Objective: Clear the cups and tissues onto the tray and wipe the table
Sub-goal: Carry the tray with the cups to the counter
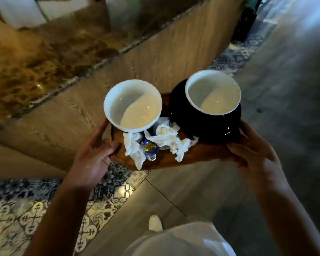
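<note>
Above the patterned floor tiles (pixel 103 206), beside a wood-panelled counter (pixel 174 58) with a marbled tabletop (pixel 35 71), a person carries a wooden tray (pixel 166 159) held out in front of the body. Both cups are already on it: a white cup (pixel 133 108) at the left end and a second white cup (pixel 212 92) sitting on a dark saucer (pixel 203 122) at the right. Crumpled tissues (pixel 166 139) lie along the near side of the tray, with a small foil wrapper (pixel 149 147) among them, just beside the left cup.

Judging by this load, the clearing part of the task looks done. The wiping is another matter: no cloth shows anywhere in view, and whether the table has been wiped cannot be told, so that step probably remains, most likely after the tray is set down.

Each arm reaches forward and down from the lower corners of the view. The left hand (pixel 94 154) grips the tray's left end, thumb over the rim and fingers curled beneath. The right hand (pixel 253 146) holds the right end the same way, thumb on top near the saucer. The tray looks roughly level, and a white shoe (pixel 155 223) shows below it.
</note>
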Demonstrator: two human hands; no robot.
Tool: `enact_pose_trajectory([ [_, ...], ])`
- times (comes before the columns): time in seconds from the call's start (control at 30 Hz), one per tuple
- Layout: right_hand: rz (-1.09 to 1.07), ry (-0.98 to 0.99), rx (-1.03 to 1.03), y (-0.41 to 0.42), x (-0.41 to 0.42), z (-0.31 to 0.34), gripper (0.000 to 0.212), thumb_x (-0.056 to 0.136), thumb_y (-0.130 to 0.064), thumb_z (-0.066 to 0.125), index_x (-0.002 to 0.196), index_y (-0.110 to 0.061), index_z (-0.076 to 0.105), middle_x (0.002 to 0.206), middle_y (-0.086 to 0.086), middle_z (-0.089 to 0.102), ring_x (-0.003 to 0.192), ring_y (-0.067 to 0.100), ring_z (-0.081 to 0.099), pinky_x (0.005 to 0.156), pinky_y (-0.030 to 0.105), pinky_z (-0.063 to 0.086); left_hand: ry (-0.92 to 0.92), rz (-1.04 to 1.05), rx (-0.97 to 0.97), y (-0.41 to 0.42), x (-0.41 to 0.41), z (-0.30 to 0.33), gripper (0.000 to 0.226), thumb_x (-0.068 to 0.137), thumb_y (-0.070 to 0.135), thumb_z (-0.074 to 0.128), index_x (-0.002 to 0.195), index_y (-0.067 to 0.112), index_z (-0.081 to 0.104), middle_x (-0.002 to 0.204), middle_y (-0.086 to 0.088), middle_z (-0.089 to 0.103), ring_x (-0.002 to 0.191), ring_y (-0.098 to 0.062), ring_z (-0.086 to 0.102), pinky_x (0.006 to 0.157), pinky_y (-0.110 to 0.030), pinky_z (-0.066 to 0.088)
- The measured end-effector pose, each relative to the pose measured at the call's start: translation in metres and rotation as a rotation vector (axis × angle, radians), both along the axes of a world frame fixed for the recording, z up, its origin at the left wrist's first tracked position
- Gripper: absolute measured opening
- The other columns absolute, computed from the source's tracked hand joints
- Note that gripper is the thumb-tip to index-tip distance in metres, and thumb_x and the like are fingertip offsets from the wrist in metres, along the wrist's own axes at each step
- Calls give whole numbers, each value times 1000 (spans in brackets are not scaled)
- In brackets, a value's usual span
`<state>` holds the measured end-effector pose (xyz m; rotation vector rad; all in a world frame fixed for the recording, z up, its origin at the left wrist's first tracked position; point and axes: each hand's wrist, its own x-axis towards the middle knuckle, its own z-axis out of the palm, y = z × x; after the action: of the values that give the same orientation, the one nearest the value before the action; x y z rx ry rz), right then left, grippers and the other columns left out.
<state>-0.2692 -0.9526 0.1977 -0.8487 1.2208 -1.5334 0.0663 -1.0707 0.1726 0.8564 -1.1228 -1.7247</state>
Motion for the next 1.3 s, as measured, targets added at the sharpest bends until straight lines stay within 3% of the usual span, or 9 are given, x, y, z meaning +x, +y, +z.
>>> enact_pose_trajectory([
  [0.23, 122, 81, 51, -133, 13, -16, 62, 88, 8, 53, 143, -21, 51, 113, 6, 74, 85, 15, 70, 55, 24, 56, -33, 159, 35, -68, 26, 0, 75, 88, -6, 47, 155, 26, 40, 139, -6, 66, 112, -24, 71, 79, -35, 63],
  [0.43, 302, 63, 45, -253, 21, -17, 62, 83, -1, 61, 139, -25, 54, 120, 10, 72, 88, 18, 71, 57, 25, 57, -52, 368, 101, -130, 47, -15, 81, 78, 14, 77, 152, 32, 50, 91, -13, 65, 70, -16, 66, 63, -32, 61],
  [0.53, 401, 52, 34, -307, 33, -14, 69, 79, -8, 68, 144, -22, 51, 128, 14, 68, 93, 24, 70, 60, 27, 59, -23, 413, 136, -154, 59, -14, 112, 52, 35, 100, 151, 33, 49, 104, -12, 66, 82, -21, 68, 64, -30, 62],
  [0.63, 493, 62, 31, -351, 50, -15, 74, 83, 1, 62, 152, -14, 41, 135, 14, 65, 102, 31, 69, 63, 29, 61, -1, 481, 137, -170, 75, -13, 109, 56, 32, 100, 152, 33, 49, 107, -9, 56, 92, -28, 60, 67, -33, 62],
  [0.77, 554, 61, 71, -397, 91, -12, 76, 78, -3, 65, 149, -20, 45, 131, 7, 69, 107, 28, 70, 64, 29, 61, 13, 633, 118, -188, 104, -12, 81, 80, 2, 64, 155, 25, 43, 74, -13, 56, 48, -7, 60, 51, -22, 55],
  [1.0, 554, 24, 119, -446, 178, -16, 104, 62, -24, 84, 155, -17, 38, 132, 7, 68, 112, 24, 69, 66, 27, 60, -32, 594, 96, -235, 200, -26, 112, 53, 35, 100, 152, 35, 48, 100, -16, 44, 72, -21, 50, 70, -24, 56],
  [1.13, 531, -18, 109, -464, 242, -20, 93, 68, -21, 83, 151, -23, 41, 134, 8, 67, 116, 29, 67, 80, 47, 61, 9, 570, 68, -271, 261, -9, 82, 47, 35, 100, 123, 46, 72, 53, -6, 47, 58, -13, 55, 69, -25, 56],
  [1.2, 517, -23, 94, -473, 273, -18, 76, 74, -12, 72, 144, -29, 47, 130, 8, 69, 103, 24, 72, 73, 38, 62, -6, 581, 68, -288, 287, 2, 54, 62, 20, 89, 107, 49, 77, 43, 2, 44, 51, -8, 54, 64, -22, 55],
  [1.3, 482, -20, 72, -486, 318, -19, 79, 77, -10, 69, 150, -24, 42, 131, 10, 68, 86, 20, 71, 60, 28, 60, -23, 571, 104, -315, 326, 16, 53, 83, -4, 56, 108, 38, 77, 40, 6, 46, 48, -6, 55, 64, -19, 57],
])
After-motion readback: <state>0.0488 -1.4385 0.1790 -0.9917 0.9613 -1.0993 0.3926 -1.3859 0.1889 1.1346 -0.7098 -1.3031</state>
